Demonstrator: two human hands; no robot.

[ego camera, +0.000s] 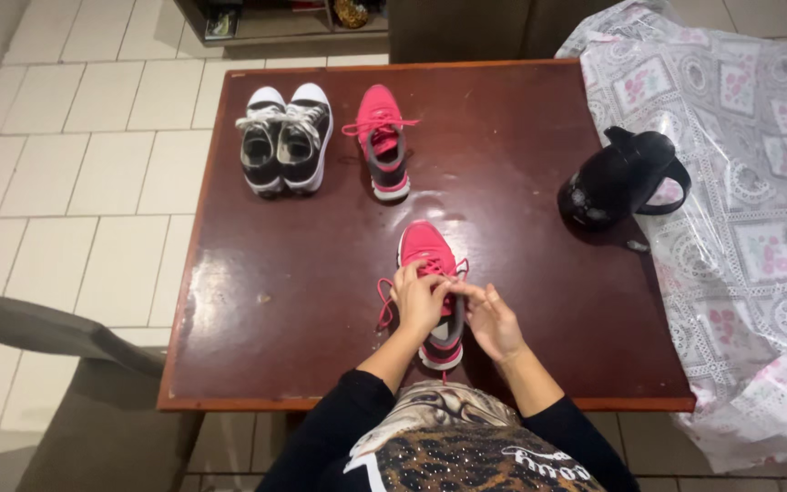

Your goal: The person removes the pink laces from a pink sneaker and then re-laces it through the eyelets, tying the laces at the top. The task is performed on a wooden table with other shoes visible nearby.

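Near the front edge of the dark brown wooden table [275, 273], both hands meet over a pink sports shoe with grey sides and a white sole [432, 273]. The left hand [418, 299] is curled, with its fingers pinching the pink laces [384, 305] on top of the shoe. The right hand [494, 321] lies just beside it and also pinches a lace with its fingertips. The shoe lies with its long axis running near to far: the toe points to the far side, the heel to the person. It stands upright on its sole, and a loop of lace hangs on its left side.

Farther away stands a second pink shoe [382, 141], toe also far. To the left of it is a pair of black and white sneakers [284, 137]. On the right lies a black helmet-like object [621, 178], touching a clear plastic cover over patterned cloth [758, 228].
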